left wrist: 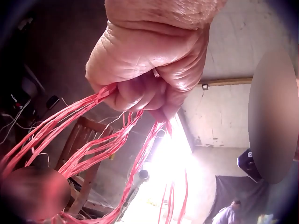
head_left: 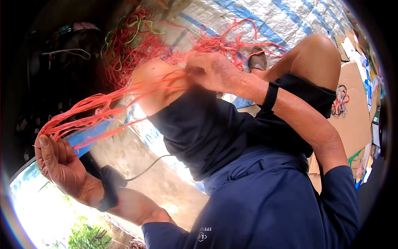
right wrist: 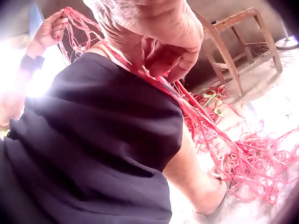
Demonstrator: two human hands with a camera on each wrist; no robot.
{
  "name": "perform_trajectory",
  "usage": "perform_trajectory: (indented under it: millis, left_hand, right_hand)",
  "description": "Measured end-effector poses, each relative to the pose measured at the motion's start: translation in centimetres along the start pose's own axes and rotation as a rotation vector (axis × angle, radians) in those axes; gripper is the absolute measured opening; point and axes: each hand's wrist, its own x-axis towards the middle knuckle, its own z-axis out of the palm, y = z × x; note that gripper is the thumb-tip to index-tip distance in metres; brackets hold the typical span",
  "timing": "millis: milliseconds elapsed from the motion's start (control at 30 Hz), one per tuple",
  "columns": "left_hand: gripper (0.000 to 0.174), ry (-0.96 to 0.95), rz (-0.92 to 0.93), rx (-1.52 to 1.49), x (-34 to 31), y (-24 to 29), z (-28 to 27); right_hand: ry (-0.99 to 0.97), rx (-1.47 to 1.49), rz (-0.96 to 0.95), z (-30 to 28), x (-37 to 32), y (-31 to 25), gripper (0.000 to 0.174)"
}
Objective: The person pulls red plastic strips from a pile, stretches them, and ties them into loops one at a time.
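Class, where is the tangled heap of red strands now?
In the head view, the heap of red strands lies at the top, left of centre, beyond the left knee, partly on the striped sheet.

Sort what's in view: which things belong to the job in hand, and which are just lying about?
Part of the job:
left hand, gripping red strands
right hand, holding them farther along
tangled pile on the floor, red with some green

Apparently just lying about:
wooden chair
flat cardboard
small tangle on the cardboard
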Motion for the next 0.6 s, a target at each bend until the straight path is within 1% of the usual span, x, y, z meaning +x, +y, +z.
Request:
perform_trajectory:
  millis: [67,133,267,333,367,433,467,533,600]
  left_hand:
    - [0.014,0.019,0.005,0.007,-0.1,0.0,0.1]
    - [0.011,-0.037,-0.001,-0.015,-0.2,0.1,-0.1]
    - [0.011,-0.021,-0.012,0.005,-0.4,-0.2,-0.5]
    - [0.012,-0.066,-0.003,0.014,-0.4,-0.6,-0.9]
    - [0.012,-0.065,-0.001,0.015,-0.5,-0.7,-1.0]
    - [0.013,-0.040,0.015,0.107,-0.6,-1.0,-1.2]
    - [0.013,-0.038,0.017,0.109,-0.6,-1.2,-1.2]
    - [0.013,-0.006,0.000,0.165,-0.7,-1.6,-1.2]
    - [0.014,-0.006,-0.009,0.165,-0.6,-2.2,-1.8]
  right_hand:
    - [0.009,0.002,0.003,0.3,0.1,0.2,0.011]
    - [-0.025,-0.004,-0.074,0.5,0.1,0.5,0.012]
    - [-0.041,0.015,-0.072,0.6,0.2,0.6,0.013]
    - [-0.035,0.110,-0.035,-0.2,0.2,0.2,0.012]
    - [-0.035,0.111,-0.037,-0.5,0.1,0.1,0.012]
    - [-0.021,0.155,0.023,-1.2,0.0,-0.1,0.013]
    - [-0.022,0.157,0.020,-1.8,0.0,-0.3,0.013]
    - [-0.163,0.445,0.332,-3.2,0.1,-0.4,0.006]
    - [-0.152,0.488,0.291,-4.2,0.0,-0.5,0.005]
